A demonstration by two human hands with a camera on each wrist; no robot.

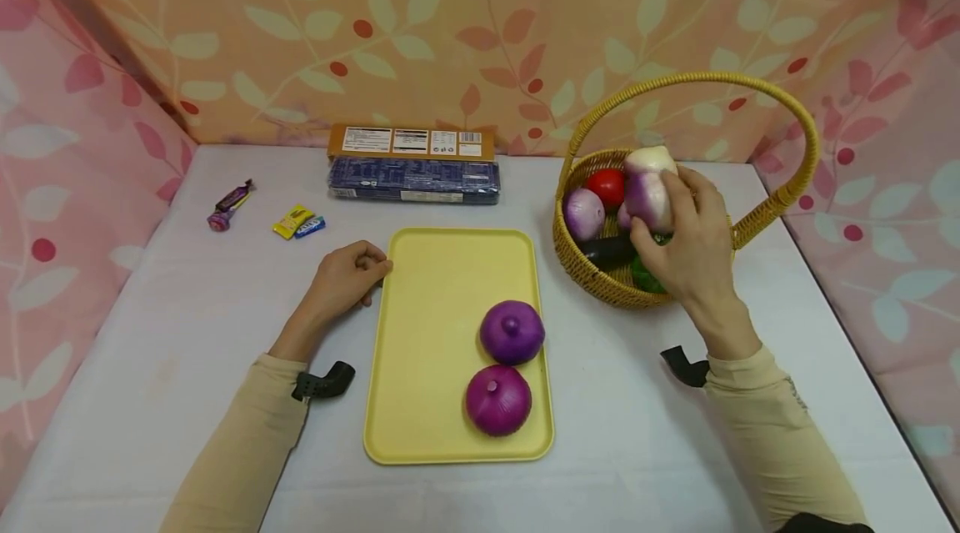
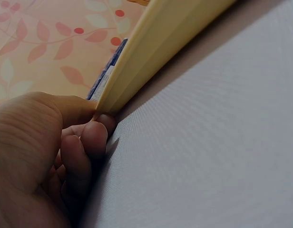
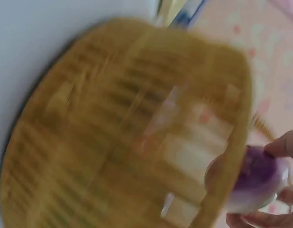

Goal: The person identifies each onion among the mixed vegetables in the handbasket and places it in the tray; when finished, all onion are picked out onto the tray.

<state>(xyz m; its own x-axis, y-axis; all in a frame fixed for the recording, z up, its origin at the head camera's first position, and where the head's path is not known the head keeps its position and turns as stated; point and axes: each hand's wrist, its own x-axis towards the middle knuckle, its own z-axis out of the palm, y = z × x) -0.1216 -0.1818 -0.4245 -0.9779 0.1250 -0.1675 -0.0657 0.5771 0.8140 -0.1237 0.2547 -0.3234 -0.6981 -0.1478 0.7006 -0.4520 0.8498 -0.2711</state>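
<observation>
My left hand (image 1: 347, 279) pinches the left rim of a yellow tray (image 1: 420, 333), thumb above and fingertips beneath, as the left wrist view shows. On the tray's right side lie two purple onions, one (image 1: 512, 333) behind the other (image 1: 498, 400). Over the wicker basket (image 1: 611, 291), my right hand (image 1: 693, 237) grips a purple-and-white onion (image 1: 647, 201) between thumb and fingers. A whitish round vegetable (image 1: 651, 158) shows just behind it. Inside the basket are a pale purple onion (image 1: 583, 214), a red tomato (image 1: 606, 188), a dark eggplant (image 1: 607, 251) and something green (image 1: 647, 276), partly hidden.
The basket's tall handle (image 1: 697, 78) arches above the right hand. At the back lie a blue packet (image 1: 414, 179) and a brown box (image 1: 412, 141) against the floral cloth. Small wrapped sweets, purple (image 1: 230, 205), yellow (image 1: 292, 221) and blue (image 1: 310, 226), lie at the left.
</observation>
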